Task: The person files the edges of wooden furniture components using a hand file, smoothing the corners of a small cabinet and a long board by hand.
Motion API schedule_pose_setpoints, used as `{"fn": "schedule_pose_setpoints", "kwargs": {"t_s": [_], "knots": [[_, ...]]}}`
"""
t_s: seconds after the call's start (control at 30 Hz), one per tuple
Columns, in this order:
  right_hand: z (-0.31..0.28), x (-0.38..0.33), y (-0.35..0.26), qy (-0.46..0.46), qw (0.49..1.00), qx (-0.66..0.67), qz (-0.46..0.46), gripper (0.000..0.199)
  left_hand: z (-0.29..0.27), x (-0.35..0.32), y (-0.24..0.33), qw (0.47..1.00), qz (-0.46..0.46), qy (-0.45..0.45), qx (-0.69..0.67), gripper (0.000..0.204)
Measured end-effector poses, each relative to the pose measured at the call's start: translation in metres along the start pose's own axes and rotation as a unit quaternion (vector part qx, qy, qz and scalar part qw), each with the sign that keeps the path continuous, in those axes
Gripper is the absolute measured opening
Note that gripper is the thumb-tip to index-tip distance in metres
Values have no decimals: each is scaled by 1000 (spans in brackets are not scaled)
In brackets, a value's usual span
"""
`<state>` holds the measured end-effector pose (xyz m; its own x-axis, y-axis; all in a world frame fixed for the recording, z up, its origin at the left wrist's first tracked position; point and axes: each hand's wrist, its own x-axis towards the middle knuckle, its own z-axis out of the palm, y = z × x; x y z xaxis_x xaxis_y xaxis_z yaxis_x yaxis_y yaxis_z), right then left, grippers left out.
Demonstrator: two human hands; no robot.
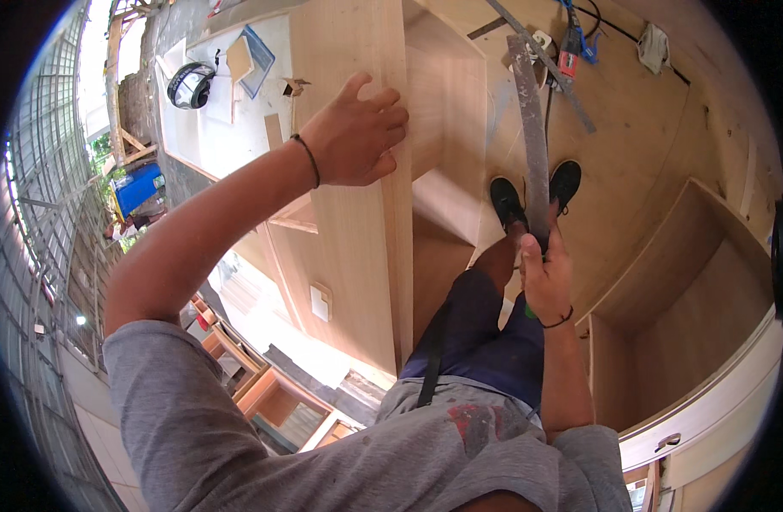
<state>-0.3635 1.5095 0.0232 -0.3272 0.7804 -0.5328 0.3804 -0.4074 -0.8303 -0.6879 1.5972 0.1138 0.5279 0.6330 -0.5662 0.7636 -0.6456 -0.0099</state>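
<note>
In my right hand (545, 277) is what looks like a hand saw (531, 128). Its long, worn grey blade points away from me, my fingers wrap its near end, and a bit of green shows beside my palm. My left hand (357, 132) is at the edge of a light wood cabinet (353, 247), over its upper face. The fingers are bent and spread, with nothing visible in them. Whether it presses on the wood or hovers just above, I cannot tell.
A red and blue corded power tool (569, 55) and a long metal strip (558, 77) lie on the floor ahead. An open wooden cabinet (682, 316) stands at right. On a white surface at far left sit a helmet (191, 85) and a blue-edged board (257, 58).
</note>
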Motion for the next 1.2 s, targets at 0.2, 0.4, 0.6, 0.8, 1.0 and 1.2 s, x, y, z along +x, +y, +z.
{"fn": "schedule_pose_setpoints", "kwargs": {"t_s": [0.2,0.4,0.6,0.8,1.0,1.2], "knots": [[-6,-1,-3,-2,1000,8,9,55,0,-6,21,999,2,-48,-21,28],[-9,1,3,20,999,12,-33,54,-2,-7,23,999,11,-42,-30,25],[-15,4,4,24,998,8,-59,49,-14,8,-35,998,-39,16,39,32],[-15,9,6,38,995,-15,-95,49,-29,29,-83,993,-6,15,116,37],[-13,11,11,20,998,-16,-56,50,-15,29,-82,993,-42,57,99,37],[-19,7,7,-30,999,-29,24,48,-20,43,-70,979,-17,183,88,13]]}}
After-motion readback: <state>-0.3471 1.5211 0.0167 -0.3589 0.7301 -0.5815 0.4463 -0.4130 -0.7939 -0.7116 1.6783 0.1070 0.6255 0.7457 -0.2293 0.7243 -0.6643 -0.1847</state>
